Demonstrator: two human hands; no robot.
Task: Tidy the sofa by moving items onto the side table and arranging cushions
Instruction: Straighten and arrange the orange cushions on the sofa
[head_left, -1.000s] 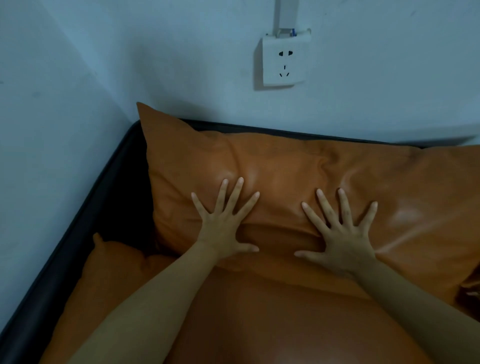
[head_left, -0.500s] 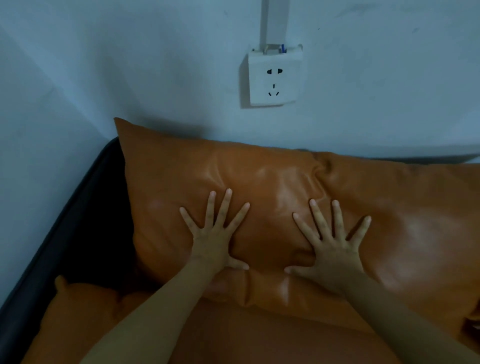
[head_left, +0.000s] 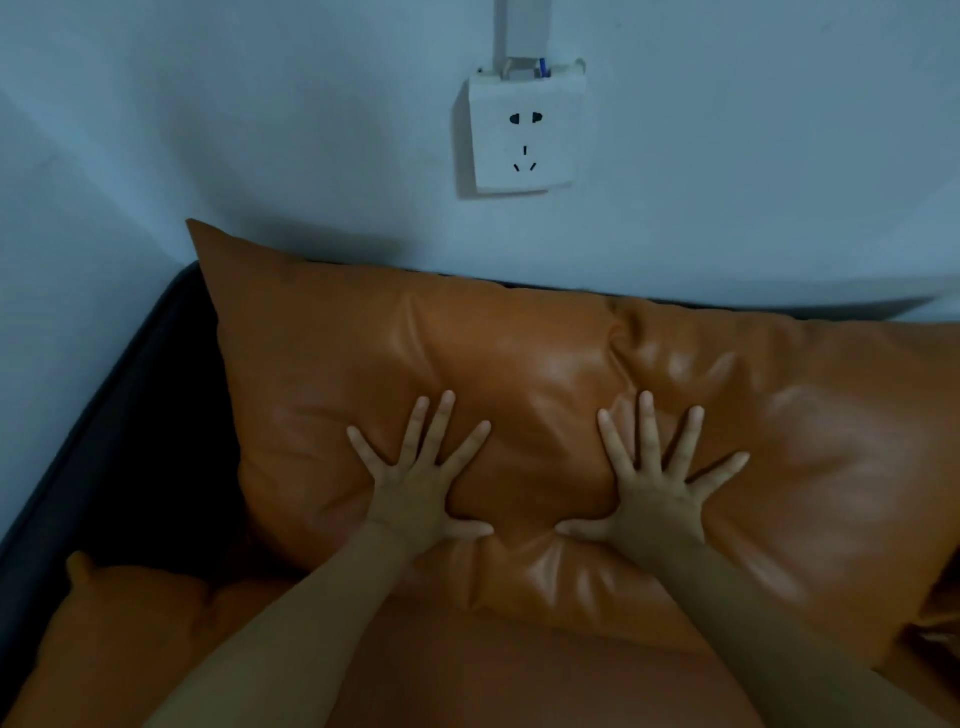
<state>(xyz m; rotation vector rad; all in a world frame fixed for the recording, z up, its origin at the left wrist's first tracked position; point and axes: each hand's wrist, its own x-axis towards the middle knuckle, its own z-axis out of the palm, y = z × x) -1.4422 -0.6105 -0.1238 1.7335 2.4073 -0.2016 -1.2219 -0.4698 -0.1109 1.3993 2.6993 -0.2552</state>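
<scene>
At the near edge of the sofa, the orange seat cushion (head_left: 509, 675) is lying flat, and two bare forearms are reaching over it. A smaller orange cushion (head_left: 124, 623) is sitting in the sofa's near left corner, against the dark frame (head_left: 88, 415) that is running along the left edge.

Farther in, the left hand (head_left: 415, 488) and the right hand (head_left: 657, 491) are both pressing flat on the large orange back cushion (head_left: 363, 374), palms down, fingers straight and fanned wide, holding nothing. The two hands are lying near each other at the cushion's lower middle, thumbs pointing inward toward one another, and the leather is dimpling and creasing under and between them.

The back cushion is leaning upright along the sofa's far edge, its upper left corner sticking up against the wall (head_left: 208, 130). To its right a second orange cushion (head_left: 831, 415) is touching it at a puckered seam and running on toward the sofa's right edge.

Beyond the cushions, a white wall socket (head_left: 524, 135) is sitting on the pale wall above, with a white conduit (head_left: 522, 26) rising from its top.
</scene>
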